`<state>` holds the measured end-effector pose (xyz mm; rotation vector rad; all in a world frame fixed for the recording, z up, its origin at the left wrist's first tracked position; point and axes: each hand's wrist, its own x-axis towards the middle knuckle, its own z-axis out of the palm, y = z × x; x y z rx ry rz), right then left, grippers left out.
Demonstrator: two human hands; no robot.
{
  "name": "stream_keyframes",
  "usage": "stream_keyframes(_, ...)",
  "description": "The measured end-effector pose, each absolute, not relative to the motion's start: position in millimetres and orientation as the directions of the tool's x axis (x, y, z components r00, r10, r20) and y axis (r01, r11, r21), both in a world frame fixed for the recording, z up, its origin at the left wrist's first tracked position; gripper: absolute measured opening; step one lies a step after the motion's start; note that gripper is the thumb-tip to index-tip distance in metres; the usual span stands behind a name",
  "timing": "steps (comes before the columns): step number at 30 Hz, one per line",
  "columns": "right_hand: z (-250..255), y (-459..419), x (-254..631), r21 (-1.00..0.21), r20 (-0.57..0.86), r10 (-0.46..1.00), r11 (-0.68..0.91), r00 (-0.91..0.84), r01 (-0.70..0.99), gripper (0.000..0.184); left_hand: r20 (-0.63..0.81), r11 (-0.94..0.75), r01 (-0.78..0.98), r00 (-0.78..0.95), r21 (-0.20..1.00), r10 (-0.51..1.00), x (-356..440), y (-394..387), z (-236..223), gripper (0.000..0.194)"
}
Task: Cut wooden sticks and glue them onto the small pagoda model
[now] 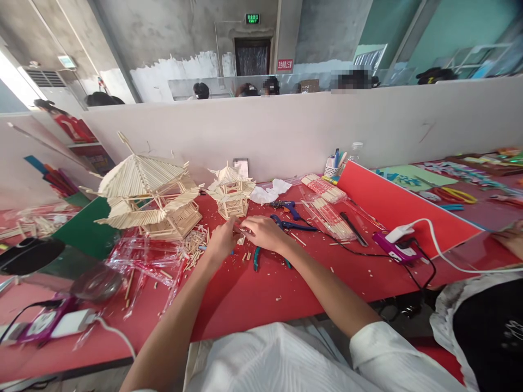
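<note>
Two hands (223, 239) (265, 233) close together before a small stick pavilion (231, 191)
Curled inward, cannot tell whether gripping anything; over red bench (245, 305), near blue glue gun (291, 209)

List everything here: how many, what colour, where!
Big stick model: 1, pale wood, left
Small stick model: 1, pale wood, centre
Stick bundles: at least 2, pale and red, right
Glue gun: 1, blue, centre
Handled tool: apparently 1, teal, centre
Plastic wrappers: many, clear and red, left
Boards: 2, green left, red right
Power strips: 2, purple, both sides
Container: 1, clear with black lid, left
Table: 1, red, foreground
Partition: 1, white, behind table
Exit sign: 1, green, far wall
Other people: several, partly hidden, beyond partition and right
Left hand: 1, bare, centre
Right hand: 1, bare, centre
</note>
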<state>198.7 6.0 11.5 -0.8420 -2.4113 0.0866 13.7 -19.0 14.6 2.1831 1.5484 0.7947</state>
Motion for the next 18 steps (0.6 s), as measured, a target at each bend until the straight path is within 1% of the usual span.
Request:
stream_keyframes(2,16.7,6.2,201.9,-0.367,0.555,0.607,0.792,-0.568,0.488,0.018,0.241,-0.329,0.693,0.225,0.642,0.944,9.7,-14.5,10.6,0.032)
stream_keyframes(4,21.3,7.4,206.0,-0.501,0.579,0.653,0.757,-0.488,0.419,0.022,0.218,-0.288,0.605,0.189,0.742,0.958,5.7,-9.2,6.6,0.029)
stream_keyframes(5,22.8,8.4,207.9,-0.567,0.57,0.683,0.729,-0.457,0.383,0.023,0.195,-0.257,0.542,0.171,0.8,0.966,4.2,-6.8,5.3,0.031)
stream_keyframes(7,23.1,11.3,210.5,-0.688,0.516,0.743,0.656,-0.426,0.31,0.025,0.134,-0.183,0.388,0.149,0.903,0.98,2.5,-3.8,4.6,0.041)
stream_keyframes(9,20.1,14.6,210.6,-0.779,0.45,0.781,0.58,-0.433,0.238,0.027,0.085,-0.119,0.234,0.154,0.965,0.984,2.7,-3.4,6.2,0.05)
stream_keyframes(11,15.3,17.7,208.2,-0.832,0.41,0.799,0.525,-0.44,0.18,0.027,0.055,-0.076,0.115,0.172,0.99,0.984,4.2,-4.9,8.4,0.056)
stream_keyframes(14,9.6,22.0,203.9,-0.855,0.399,0.81,0.498,-0.43,0.143,0.026,0.033,-0.036,0.009,0.196,0.999,0.98,6.6,-7.2,9.3,0.059)
stream_keyframes(16,9.0,25.3,204.6,-0.849,0.4,0.808,0.504,-0.432,0.158,0.024,0.017,-0.013,-0.021,0.2,1.0,0.98,7.7,-7.4,8.1,0.061)
stream_keyframes(18,11.3,28.5,211.0,-0.828,0.386,0.806,0.517,-0.448,0.218,0.022,-0.001,0.008,-0.036,0.19,0.999,0.982,8.4,-6.7,6.1,0.062)
